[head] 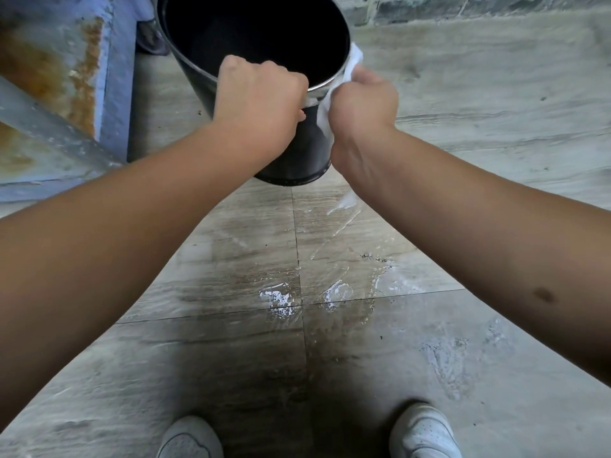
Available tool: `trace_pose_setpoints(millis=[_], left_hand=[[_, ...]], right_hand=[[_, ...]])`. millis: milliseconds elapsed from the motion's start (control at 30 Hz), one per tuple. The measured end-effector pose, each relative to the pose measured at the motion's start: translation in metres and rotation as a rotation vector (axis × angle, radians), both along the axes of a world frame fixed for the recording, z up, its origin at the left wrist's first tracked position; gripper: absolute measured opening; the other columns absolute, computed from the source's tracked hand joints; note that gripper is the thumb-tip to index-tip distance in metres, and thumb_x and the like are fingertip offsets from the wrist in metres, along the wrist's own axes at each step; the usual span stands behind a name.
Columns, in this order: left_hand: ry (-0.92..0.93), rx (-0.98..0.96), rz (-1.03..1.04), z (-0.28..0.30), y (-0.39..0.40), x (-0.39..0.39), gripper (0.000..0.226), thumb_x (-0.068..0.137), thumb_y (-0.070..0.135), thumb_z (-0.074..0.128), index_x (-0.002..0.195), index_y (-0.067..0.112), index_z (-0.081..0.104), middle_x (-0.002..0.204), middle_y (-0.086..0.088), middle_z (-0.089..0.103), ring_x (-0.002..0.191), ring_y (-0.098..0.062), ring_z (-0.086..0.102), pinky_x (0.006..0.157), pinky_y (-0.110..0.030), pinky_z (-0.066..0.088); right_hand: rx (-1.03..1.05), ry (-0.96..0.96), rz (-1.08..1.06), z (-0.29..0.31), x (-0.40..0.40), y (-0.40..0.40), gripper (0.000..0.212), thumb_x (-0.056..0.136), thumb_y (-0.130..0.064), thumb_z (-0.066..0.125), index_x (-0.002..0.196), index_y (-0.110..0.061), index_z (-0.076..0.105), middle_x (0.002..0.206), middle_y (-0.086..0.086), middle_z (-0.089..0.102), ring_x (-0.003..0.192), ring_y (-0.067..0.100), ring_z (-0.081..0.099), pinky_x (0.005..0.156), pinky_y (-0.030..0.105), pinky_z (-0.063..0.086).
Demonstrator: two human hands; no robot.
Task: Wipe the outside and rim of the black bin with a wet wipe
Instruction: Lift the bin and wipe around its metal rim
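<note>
You stood on a wet, grey tiled floor (pixel 330 342), with puddles (pixel 277 300) between your white shoes (pixel 423 431) and the work. The black bin (pixel 297 153) stood ahead of you, just beside a rusted blue ledge (pixel 66 94), and appeared tipped toward you, its dark interior open to view. Your left hand (pixel 261 97) was closed in a fist over the near rim (pixel 322 84), bracing the bin. Your right hand (pixel 362 104) was clenched around the white wet wipe (pixel 352 61), which it pressed against the outer wall just below the rim on the right side. To do this step well, you needed a firm left-hand hold so the bin could not roll on the slick floor. A flat wipe, drawn around the rim in overlapping passes and then down the wall, would likely have cleaned best. The far side was hidden, so turning the bin was advisable.
</note>
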State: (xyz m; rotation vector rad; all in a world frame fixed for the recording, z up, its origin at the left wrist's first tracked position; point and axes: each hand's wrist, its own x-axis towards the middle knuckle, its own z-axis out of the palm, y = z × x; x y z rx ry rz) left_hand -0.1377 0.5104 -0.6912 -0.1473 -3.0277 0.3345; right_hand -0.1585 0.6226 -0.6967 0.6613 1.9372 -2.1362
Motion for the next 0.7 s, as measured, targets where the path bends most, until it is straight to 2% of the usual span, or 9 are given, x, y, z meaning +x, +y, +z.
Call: trace_pose_setpoints(millis=[67,100,167,233,367,467,567,667,700], left_hand=[[0.0,0.009,0.045,0.0,0.003,-0.001,0.026,0.094,0.035,0.056,0.078,0.017,0.044,0.07,-0.008,0.048,0.069,-0.031,0.046,0.071,-0.043,0.029],[-0.008,0.019,0.058,0.0,0.003,-0.002,0.026,0.093,0.035,0.056,0.079,0.016,0.046,0.07,-0.009,0.049,0.071,-0.032,0.048,0.072,-0.044,0.03],[-0.051,0.078,0.043,0.002,-0.001,-0.002,0.025,0.091,0.039,0.057,0.088,0.014,0.054,0.08,-0.011,0.056,0.084,-0.036,0.054,0.085,-0.05,0.036],[-0.103,0.176,-0.009,0.005,-0.017,-0.004,0.037,0.086,0.045,0.061,0.109,0.016,0.057,0.103,-0.012,0.062,0.113,-0.037,0.051,0.103,-0.061,0.027],[-0.17,0.155,-0.074,0.014,-0.075,-0.002,0.068,0.074,0.05,0.071,0.13,0.018,0.049,0.135,-0.013,0.054,0.14,-0.03,0.03,0.106,-0.071,0.011],[-0.156,0.107,-0.057,0.013,-0.098,0.0,0.05,0.078,0.042,0.07,0.119,0.017,0.059,0.122,-0.012,0.062,0.132,-0.031,0.04,0.105,-0.069,0.013],[-0.093,0.078,-0.093,0.007,-0.099,0.001,0.019,0.086,0.037,0.061,0.089,0.019,0.065,0.091,-0.008,0.069,0.106,-0.034,0.058,0.103,-0.06,0.021],[-0.086,0.086,-0.108,0.006,-0.096,0.0,0.017,0.087,0.039,0.058,0.079,0.024,0.061,0.083,-0.003,0.068,0.094,-0.032,0.062,0.102,-0.057,0.022],[-0.086,0.091,-0.106,0.006,-0.094,0.001,0.018,0.088,0.04,0.058,0.079,0.024,0.06,0.082,-0.002,0.068,0.093,-0.032,0.063,0.102,-0.057,0.022]], right_hand=[[0.071,0.015,0.13,0.013,-0.004,0.007,0.035,0.091,0.002,0.048,0.121,-0.009,0.062,0.084,0.004,0.057,0.06,0.014,0.055,0.056,0.027,0.05],[0.117,0.031,0.166,0.018,-0.008,0.01,0.036,0.093,-0.001,0.048,0.127,-0.005,0.06,0.083,0.003,0.057,0.055,0.007,0.055,0.051,0.023,0.049],[-0.02,0.055,0.085,0.027,-0.013,0.019,0.034,0.091,0.005,0.048,0.12,-0.003,0.063,0.081,0.007,0.064,0.051,0.007,0.061,0.049,0.02,0.051],[-0.232,0.095,-0.043,0.026,-0.019,0.033,0.035,0.087,0.012,0.047,0.115,-0.003,0.064,0.089,0.016,0.069,0.067,0.02,0.066,0.055,0.024,0.05],[-0.187,-0.094,-0.099,-0.013,-0.02,0.06,0.019,0.092,-0.003,0.049,0.1,-0.016,0.06,0.082,0.003,0.062,0.072,0.021,0.06,0.062,0.029,0.049],[0.088,-0.173,-0.005,-0.054,-0.001,0.057,0.016,0.089,-0.003,0.052,0.092,-0.018,0.057,0.075,0.0,0.056,0.063,0.016,0.053,0.054,0.024,0.045],[0.129,-0.231,-0.008,-0.077,0.009,0.035,0.013,0.089,-0.012,0.055,0.092,-0.023,0.062,0.078,0.0,0.061,0.07,0.019,0.057,0.06,0.027,0.047],[-0.032,-0.316,-0.001,-0.08,0.006,0.009,0.039,0.09,-0.014,0.048,0.123,-0.031,0.059,0.102,-0.001,0.065,0.087,0.024,0.064,0.076,0.035,0.058],[-0.052,-0.312,0.011,-0.077,0.005,0.002,0.049,0.09,-0.011,0.046,0.135,-0.031,0.052,0.11,-0.002,0.063,0.089,0.024,0.063,0.072,0.034,0.058]])
